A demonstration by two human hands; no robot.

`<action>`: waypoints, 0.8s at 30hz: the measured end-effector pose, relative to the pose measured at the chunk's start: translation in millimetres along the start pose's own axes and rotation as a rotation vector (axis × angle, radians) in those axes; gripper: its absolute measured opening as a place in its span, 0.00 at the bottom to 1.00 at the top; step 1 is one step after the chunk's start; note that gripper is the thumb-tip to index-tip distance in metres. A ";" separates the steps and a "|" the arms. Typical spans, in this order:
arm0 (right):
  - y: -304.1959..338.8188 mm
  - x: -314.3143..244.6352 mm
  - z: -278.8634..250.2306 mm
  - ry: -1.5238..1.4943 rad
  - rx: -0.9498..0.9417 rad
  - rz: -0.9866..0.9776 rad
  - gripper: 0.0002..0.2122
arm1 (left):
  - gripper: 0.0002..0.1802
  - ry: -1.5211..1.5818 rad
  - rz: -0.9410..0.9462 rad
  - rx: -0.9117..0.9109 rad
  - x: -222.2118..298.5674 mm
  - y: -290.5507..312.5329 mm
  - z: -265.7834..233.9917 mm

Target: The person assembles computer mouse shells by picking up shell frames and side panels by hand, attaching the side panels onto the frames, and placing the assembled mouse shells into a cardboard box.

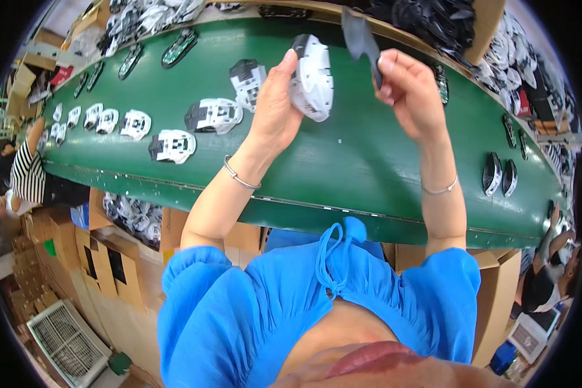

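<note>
My left hand [277, 107] grips a white plastic shell with a black end [315, 81], curved like a computer mouse cover, and holds it up over the green table [343, 174]. Raised to its right, my right hand [410, 94] pinches a thin, curved dark grey plastic piece [361, 40] between thumb and fingers. Shell and grey piece are apart. Beyond my left wrist lie similar black-and-white shells, one by the hand [247, 84], another farther left [215, 116] and a third nearer me [173, 146].
Several smaller-looking white shells [136, 124] trail leftward. Dark parts with green boards [179, 48] lie along the far side, and dark frames [492, 174] at right. A box of black pieces [427, 26] stands at the back. Other people are at both table ends; cartons [113, 271] sit below.
</note>
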State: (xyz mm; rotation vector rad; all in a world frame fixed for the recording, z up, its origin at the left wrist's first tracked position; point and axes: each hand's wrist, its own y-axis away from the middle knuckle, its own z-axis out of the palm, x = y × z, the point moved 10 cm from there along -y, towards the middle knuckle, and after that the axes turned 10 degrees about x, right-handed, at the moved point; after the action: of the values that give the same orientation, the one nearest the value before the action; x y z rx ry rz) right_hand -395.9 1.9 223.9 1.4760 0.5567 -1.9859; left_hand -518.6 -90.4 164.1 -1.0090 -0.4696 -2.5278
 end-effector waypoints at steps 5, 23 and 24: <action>12.3 28.8 45.1 0.110 -0.029 0.053 0.07 | 0.25 0.000 0.070 -0.067 20.9 8.3 -2.1; 11.3 39.7 85.8 0.441 0.130 -0.020 0.13 | 0.34 -0.069 0.191 0.299 38.1 16.9 -59.7; 12.4 38.9 82.4 0.452 0.157 -0.040 0.14 | 0.33 -0.084 0.201 0.333 38.1 17.3 -60.9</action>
State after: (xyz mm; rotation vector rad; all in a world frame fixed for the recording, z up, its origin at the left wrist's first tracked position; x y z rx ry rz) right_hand -453.7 -68.6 211.3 2.0464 0.6295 -1.7582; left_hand -571.7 -140.3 152.0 -0.9816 -0.7455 -2.1465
